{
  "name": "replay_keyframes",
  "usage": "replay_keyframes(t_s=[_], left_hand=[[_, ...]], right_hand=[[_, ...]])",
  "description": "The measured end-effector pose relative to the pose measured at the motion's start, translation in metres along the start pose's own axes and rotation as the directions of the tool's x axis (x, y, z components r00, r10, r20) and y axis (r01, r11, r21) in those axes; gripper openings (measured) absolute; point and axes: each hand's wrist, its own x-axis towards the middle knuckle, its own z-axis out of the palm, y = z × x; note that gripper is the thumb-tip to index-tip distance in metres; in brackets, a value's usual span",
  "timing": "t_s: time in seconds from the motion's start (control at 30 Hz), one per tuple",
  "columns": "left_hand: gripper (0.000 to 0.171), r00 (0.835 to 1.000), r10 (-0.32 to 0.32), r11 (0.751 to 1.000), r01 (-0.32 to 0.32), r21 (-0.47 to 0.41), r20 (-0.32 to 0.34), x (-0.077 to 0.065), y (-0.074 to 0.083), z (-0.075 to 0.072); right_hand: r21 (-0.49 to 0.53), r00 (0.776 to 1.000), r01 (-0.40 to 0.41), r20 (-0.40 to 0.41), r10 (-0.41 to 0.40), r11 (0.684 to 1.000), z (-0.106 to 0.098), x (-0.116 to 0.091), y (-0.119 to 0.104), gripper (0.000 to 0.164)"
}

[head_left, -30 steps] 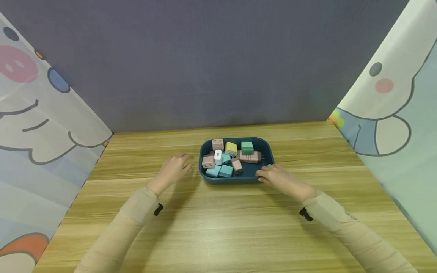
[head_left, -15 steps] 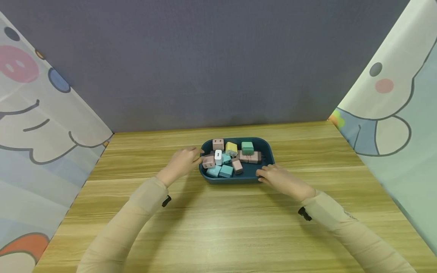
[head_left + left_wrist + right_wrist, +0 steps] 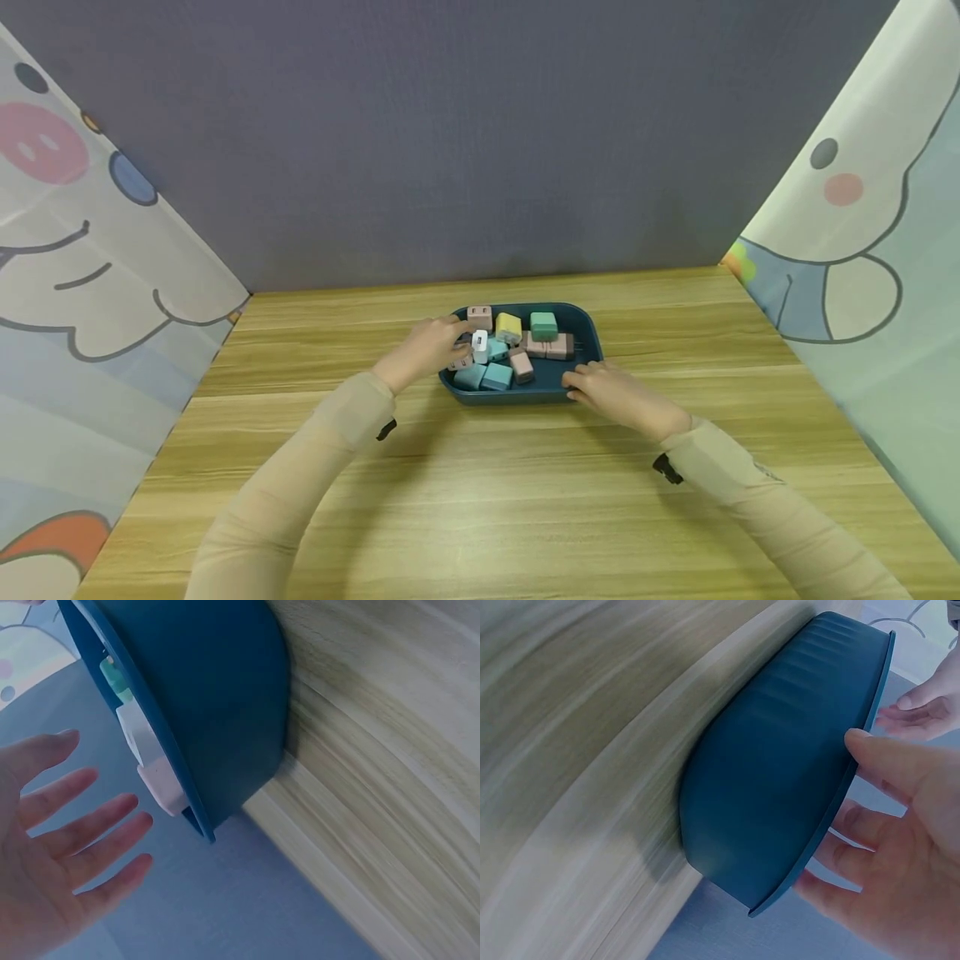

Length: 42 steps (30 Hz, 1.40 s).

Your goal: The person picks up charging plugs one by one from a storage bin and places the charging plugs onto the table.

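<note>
A dark blue plastic bin [image 3: 517,399] stands on the table, holding several charger plugs. My left hand [image 3: 423,350] reaches over the bin's left end, thumb and fingers on either side of the white charger plug [image 3: 480,346]. In the left wrist view its fingers [image 3: 101,847] are spread and hold nothing. My right hand [image 3: 611,392] grips the bin's front right rim, with the thumb [image 3: 877,750] outside and the other fingers over the inner side. A pink charger plug [image 3: 459,364] lies partly hidden under my left hand.
Also in the bin are a yellow plug [image 3: 507,327], a green plug [image 3: 543,325], light blue plugs [image 3: 497,377] and more pink plugs [image 3: 479,317]. A grey panel [image 3: 480,150] rises behind the wooden table [image 3: 480,500]; cartoon-printed sheets flank both sides.
My left hand has moved right from beside the bin to over its left end, at the white plug. The right hand keeps its grip on the rim; the plugs lie as before.
</note>
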Motion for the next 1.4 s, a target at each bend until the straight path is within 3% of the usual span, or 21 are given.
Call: replay_keyframes(t_s=[0.13, 0.33, 0.63, 0.83, 1.2, 1.4], left_hand=[[0.040, 0.999, 0.043, 0.999, -0.043, 0.005, 0.018, 0.007, 0.003, 0.002], [0.044, 0.993, 0.061, 0.998, -0.063, 0.017, 0.106, 0.019, 0.006, 0.005], [0.040, 0.966, 0.106, 0.984, -0.136, 0.113, 0.236, 0.032, 0.017, 0.003], [0.039, 0.955, 0.140, 0.967, -0.189, 0.173, 0.261, 0.039, 0.022, 0.005], [0.043, 0.932, 0.122, 0.939, -0.220, 0.265, 0.341, 0.050, 0.025, 0.014], [0.036, 0.919, 0.124, 0.934, -0.235, 0.269, 0.374, 0.052, 0.028, 0.012]], right_hand=[[-0.001, 1.000, -0.005, 0.011, 0.005, 1.000, 0.000, 0.000, 0.000, 0.006], [0.010, 1.000, -0.018, 0.017, 0.018, 1.000, 0.001, 0.000, -0.001, 0.006], [0.012, 0.999, -0.024, 0.021, 0.024, 1.000, 0.001, 0.000, -0.001, 0.006], [0.008, 1.000, -0.023, 0.018, 0.023, 1.000, 0.001, 0.000, -0.001, 0.006], [0.004, 1.000, -0.005, -0.007, 0.005, 1.000, 0.003, -0.001, -0.002, 0.005], [0.012, 1.000, -0.007, -0.012, 0.007, 1.000, 0.003, -0.002, -0.001, 0.006]])
